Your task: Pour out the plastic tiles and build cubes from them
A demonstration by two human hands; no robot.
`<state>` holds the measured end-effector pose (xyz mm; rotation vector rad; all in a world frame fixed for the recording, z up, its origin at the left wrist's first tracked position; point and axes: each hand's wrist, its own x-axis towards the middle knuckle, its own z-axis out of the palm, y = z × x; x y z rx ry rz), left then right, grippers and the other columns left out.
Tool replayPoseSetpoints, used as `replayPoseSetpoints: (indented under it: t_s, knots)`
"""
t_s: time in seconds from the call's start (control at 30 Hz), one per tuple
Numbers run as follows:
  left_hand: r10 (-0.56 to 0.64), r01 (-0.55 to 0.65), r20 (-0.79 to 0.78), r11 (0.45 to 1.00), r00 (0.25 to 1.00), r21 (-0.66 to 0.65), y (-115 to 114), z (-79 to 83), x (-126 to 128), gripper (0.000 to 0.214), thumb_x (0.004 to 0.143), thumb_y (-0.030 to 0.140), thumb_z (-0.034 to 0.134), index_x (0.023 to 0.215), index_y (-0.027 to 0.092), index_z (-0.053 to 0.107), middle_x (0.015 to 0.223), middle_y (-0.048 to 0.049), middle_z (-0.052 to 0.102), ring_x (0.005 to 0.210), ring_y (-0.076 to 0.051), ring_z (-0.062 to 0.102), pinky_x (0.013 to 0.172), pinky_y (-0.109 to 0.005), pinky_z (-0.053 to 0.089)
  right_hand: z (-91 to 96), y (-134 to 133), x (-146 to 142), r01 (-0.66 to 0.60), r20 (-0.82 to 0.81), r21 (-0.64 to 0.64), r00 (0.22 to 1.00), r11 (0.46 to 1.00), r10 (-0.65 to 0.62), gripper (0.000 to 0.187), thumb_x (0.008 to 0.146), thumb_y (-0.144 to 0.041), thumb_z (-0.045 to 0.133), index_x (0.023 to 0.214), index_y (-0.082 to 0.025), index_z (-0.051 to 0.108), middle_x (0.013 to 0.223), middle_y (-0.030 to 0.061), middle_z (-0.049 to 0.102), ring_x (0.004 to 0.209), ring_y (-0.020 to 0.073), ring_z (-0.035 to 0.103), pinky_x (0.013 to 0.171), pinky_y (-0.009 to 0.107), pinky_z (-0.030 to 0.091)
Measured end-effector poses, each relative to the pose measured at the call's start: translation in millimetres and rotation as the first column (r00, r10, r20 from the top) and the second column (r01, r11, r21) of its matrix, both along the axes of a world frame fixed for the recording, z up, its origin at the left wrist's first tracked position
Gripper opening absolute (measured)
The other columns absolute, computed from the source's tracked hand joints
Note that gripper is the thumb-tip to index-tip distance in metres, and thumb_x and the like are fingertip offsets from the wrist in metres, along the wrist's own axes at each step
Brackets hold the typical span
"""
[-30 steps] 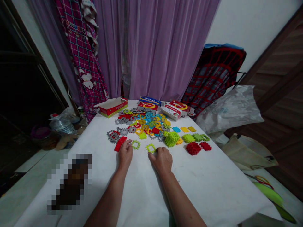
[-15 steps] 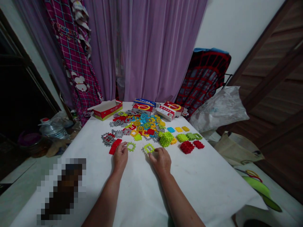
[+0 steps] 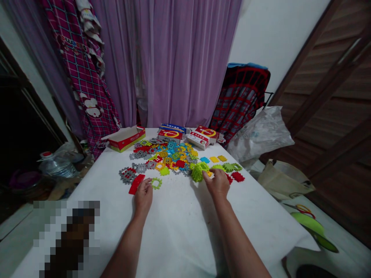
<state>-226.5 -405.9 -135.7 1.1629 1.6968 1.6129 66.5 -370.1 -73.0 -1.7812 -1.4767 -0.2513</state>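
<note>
A white table (image 3: 174, 231) carries a heap of small plastic interlocking tiles (image 3: 168, 154) in several colours. My left hand (image 3: 143, 197) rests on the cloth with its fingers curled, touching a green ring-shaped tile (image 3: 156, 183); a flat red piece (image 3: 136, 183) lies just left of it. My right hand (image 3: 218, 183) reaches to the right part of the pile, fingers bent over a lime-green assembled block (image 3: 198, 172) and next to red blocks (image 3: 236, 177). What its fingertips pinch is hidden.
Several red and blue cardboard boxes (image 3: 174, 134) line the table's far edge, one open box (image 3: 124, 139) at the left. Purple curtains hang behind. A plastic bag (image 3: 261, 133) and a chair draped in red plaid stand at the right. A water bottle (image 3: 55, 164) sits left.
My right hand moved right and forward from the lime ring tile to the green block by the red pieces. That lime ring is out of sight. The left hand stayed put; the view shifted.
</note>
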Motion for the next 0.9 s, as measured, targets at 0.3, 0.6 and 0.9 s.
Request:
replayPoseSetpoints:
  t_s: [0.3,0.6,0.9]
  knots:
    - [0.01,-0.01,-0.025,1.0,1.0,-0.004,-0.6,-0.4,-1.2,0.023,0.079,0.023,0.055,0.099,0.023,0.067,0.11,-0.0053,0.072,0.093,-0.017,0.069,0.082,-0.029,0.056,3.3,6.4,-3.8,0.023,0.048,-0.097,0.999,0.995,-0.019,0.034,0.081,-0.048,0.059,0.09,-0.018,0.071,0.093,0.0089,0.066,0.089,0.0227,0.057,0.074,0.031,0.04]
    - [0.007,-0.007,0.0,1.0,1.0,-0.005,-1.2,1.4,0.0,0.024,0.078,0.02,0.054,0.098,0.022,0.067,0.11,-0.0059,0.072,0.092,-0.017,0.069,0.082,-0.029,0.056,5.6,-0.9,-4.3,-0.004,0.003,-0.023,1.0,1.0,0.004,0.036,0.085,-0.05,0.056,0.092,-0.017,0.067,0.094,0.0099,0.065,0.091,0.0232,0.057,0.077,0.032,0.04]
    - [0.0,0.001,-0.041,1.0,0.999,0.029,-3.7,1.1,1.2,0.022,0.079,0.02,0.055,0.098,0.022,0.067,0.107,-0.0065,0.072,0.094,-0.018,0.069,0.088,-0.033,0.055,-10.3,-35.7,-67.1,-0.459,0.071,-0.138,0.879,0.878,0.471,0.026,0.092,-0.032,0.049,0.076,-0.021,0.066,0.081,0.0021,0.065,0.072,0.0122,0.058,0.067,0.021,0.038]
